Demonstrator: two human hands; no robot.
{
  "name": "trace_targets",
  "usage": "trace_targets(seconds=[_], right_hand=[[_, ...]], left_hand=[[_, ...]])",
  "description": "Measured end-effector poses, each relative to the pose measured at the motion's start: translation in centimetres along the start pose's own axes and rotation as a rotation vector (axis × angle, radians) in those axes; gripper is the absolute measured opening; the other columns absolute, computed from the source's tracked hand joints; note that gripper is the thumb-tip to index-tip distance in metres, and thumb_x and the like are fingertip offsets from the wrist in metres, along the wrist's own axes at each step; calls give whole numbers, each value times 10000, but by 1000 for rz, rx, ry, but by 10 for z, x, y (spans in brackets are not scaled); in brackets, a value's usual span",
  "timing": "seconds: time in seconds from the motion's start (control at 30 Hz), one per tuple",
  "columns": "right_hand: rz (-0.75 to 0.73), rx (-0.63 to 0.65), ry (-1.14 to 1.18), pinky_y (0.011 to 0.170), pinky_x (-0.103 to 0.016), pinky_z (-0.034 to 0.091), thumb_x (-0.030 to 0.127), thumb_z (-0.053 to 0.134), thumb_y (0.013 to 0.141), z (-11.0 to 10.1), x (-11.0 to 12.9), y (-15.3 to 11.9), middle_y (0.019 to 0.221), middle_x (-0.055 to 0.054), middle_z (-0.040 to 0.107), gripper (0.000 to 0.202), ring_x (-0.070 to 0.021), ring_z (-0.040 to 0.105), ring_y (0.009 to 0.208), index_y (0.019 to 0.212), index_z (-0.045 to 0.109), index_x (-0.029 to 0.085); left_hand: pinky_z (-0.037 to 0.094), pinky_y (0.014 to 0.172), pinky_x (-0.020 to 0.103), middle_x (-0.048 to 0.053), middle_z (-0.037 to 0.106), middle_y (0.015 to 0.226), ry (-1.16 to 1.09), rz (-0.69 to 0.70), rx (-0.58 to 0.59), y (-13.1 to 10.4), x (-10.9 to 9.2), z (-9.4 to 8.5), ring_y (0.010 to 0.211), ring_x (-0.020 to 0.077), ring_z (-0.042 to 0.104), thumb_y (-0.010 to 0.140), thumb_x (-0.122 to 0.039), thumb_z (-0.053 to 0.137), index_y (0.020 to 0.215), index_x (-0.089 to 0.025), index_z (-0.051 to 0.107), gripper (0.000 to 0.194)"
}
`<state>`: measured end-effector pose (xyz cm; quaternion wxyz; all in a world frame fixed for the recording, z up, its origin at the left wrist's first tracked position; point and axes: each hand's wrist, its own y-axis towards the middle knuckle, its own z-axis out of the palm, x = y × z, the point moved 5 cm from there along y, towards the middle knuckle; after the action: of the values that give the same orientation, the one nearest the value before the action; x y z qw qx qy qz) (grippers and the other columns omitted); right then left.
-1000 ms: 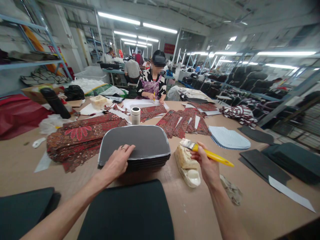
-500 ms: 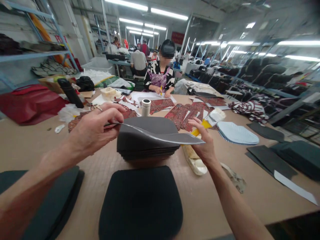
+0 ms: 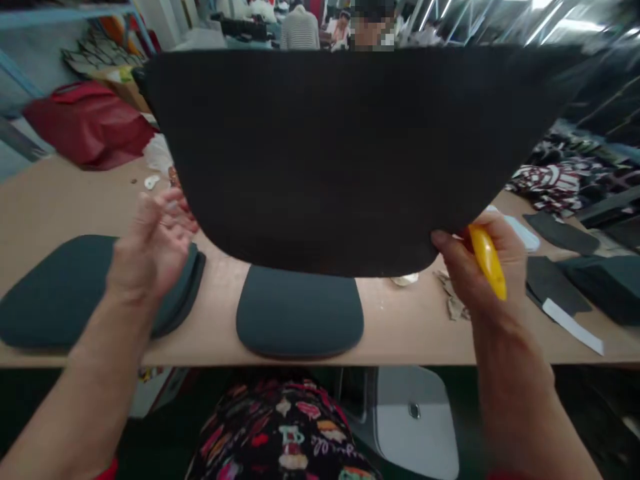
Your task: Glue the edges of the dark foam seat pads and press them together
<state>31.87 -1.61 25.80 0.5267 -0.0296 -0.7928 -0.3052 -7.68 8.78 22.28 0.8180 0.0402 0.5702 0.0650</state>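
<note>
A large dark fabric panel (image 3: 340, 153) is lifted upright in front of me and hides most of the table behind it. My right hand (image 3: 475, 267) pinches its lower right corner while also holding a yellow-handled brush (image 3: 487, 260). Its bristles are hidden. My left hand (image 3: 155, 243) is open, fingers spread, just left of the panel's lower edge and not gripping it. Below the panel, a dark grey padded piece (image 3: 300, 310) lies flat at the table's near edge.
A stack of dark padded pieces (image 3: 65, 293) lies at the left. Flat dark cut pieces (image 3: 560, 280) and a white strip (image 3: 573, 325) lie at the right. A red bag (image 3: 90, 127) sits far left. Other people work at the far tables.
The top dark panel came off the stack and now stands upright close to my view. My left hand let go of it. The view tilted down toward the table's near edge.
</note>
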Motion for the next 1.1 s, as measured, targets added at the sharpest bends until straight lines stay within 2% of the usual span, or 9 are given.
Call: trace_targets(seconds=[0.13, 0.23, 0.27, 0.33, 0.4, 0.47, 0.63, 0.8, 1.1], right_hand=[[273, 133, -20, 633, -300, 456, 379, 723, 669, -20, -40, -49, 805, -3, 609, 321, -157, 570, 712, 924, 593, 236], [382, 178, -28, 576, -278, 410, 422, 717, 645, -31, -65, -80, 727, 10, 564, 347, -130, 509, 632, 898, 593, 219], [410, 188, -33, 563, -268, 396, 431, 717, 636, -33, -73, -89, 706, 16, 544, 348, -120, 488, 613, 876, 591, 212], [457, 203, -23, 549, -256, 383, 448, 723, 612, -34, -85, -104, 694, 20, 517, 370, -109, 467, 599, 847, 585, 198], [502, 223, 24, 551, -257, 386, 474, 724, 597, -31, -96, -117, 705, 18, 512, 416, -110, 469, 601, 863, 579, 188], [530, 219, 58, 553, -260, 388, 501, 722, 581, -25, -108, -127, 711, 16, 513, 475, -113, 468, 602, 901, 576, 182], [528, 202, 25, 570, -276, 395, 492, 721, 573, -3, -133, -146, 674, 18, 519, 580, -124, 471, 589, 1017, 572, 151], [463, 209, -168, 592, -290, 404, 445, 664, 647, 15, -146, -164, 637, 32, 501, 640, -137, 454, 582, 1202, 526, 158], [473, 212, -307, 624, -303, 408, 449, 615, 686, 21, -168, -185, 696, 9, 501, 642, -156, 478, 630, 1238, 501, 142]], left_hand=[[460, 933, 468, 62, 611, 1145, 66, -161, -47, -59, 21, 15, 1173, 271, 482, 882, -615, 310, 1242, -158, 469, 603], [488, 879, 468, 114, 629, 1100, 90, -337, 55, -91, 34, 23, 1126, 310, 516, 803, -728, 308, 1204, -118, 507, 757], [500, 860, 451, 117, 628, 1102, 98, -383, 87, -99, 38, 23, 1102, 306, 536, 774, -704, 415, 1189, -125, 518, 720], [511, 844, 390, 94, 620, 1130, 141, -427, 95, -111, 48, 21, 1066, 270, 566, 684, -499, 667, 1183, -165, 517, 619], [506, 850, 332, 68, 615, 1145, 205, -433, 58, -120, 58, 16, 1050, 233, 578, 572, -279, 770, 1188, -191, 503, 677], [497, 869, 323, 67, 613, 1140, 253, -445, 30, -126, 70, 9, 1046, 221, 581, 527, -200, 784, 1224, -194, 466, 767], [488, 882, 370, 76, 601, 1057, 435, -412, -27, -127, 100, -18, 976, 215, 608, 550, -186, 772, 1385, -199, 271, 973], [487, 876, 403, 28, 551, 935, 553, -402, -57, -120, 135, -43, 888, 198, 626, 570, -160, 748, 1430, -217, 156, 1046], [478, 868, 381, -18, 499, 855, 631, -373, -57, -119, 174, -59, 830, 165, 600, 584, -181, 723, 1446, -225, 78, 1077]])
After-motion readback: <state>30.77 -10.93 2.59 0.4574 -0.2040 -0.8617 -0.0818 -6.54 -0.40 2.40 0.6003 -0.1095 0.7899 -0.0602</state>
